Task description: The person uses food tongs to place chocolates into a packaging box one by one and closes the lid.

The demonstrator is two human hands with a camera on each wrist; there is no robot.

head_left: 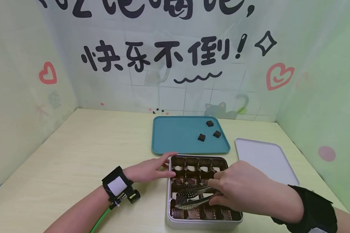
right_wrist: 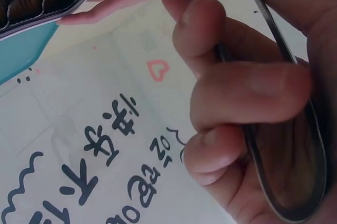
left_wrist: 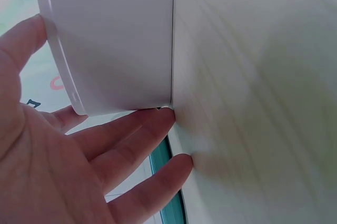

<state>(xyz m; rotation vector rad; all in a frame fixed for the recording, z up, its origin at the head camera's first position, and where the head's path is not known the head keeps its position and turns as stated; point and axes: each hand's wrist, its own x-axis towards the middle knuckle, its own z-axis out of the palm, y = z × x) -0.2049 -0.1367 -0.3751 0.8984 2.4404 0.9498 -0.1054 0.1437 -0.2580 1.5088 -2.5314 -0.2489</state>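
A metal tin stands in front of me, its gold-brown insert divided into small compartments. Chocolates fill the near row and part of another row; the far row holds none. My left hand rests against the tin's left side and far-left corner, thumb and fingers extended, as the left wrist view also has it. With curled fingers my right hand grips metal tongs over the tin. Between the tong tips lies a dark striped chocolate; whether they pinch it, I cannot tell.
Behind the tin lies a teal tray bearing three dark chocolate pieces on its right part. A pale flat lid lies to the right, partly behind my right hand. Printed cloth encloses the table's back and sides.
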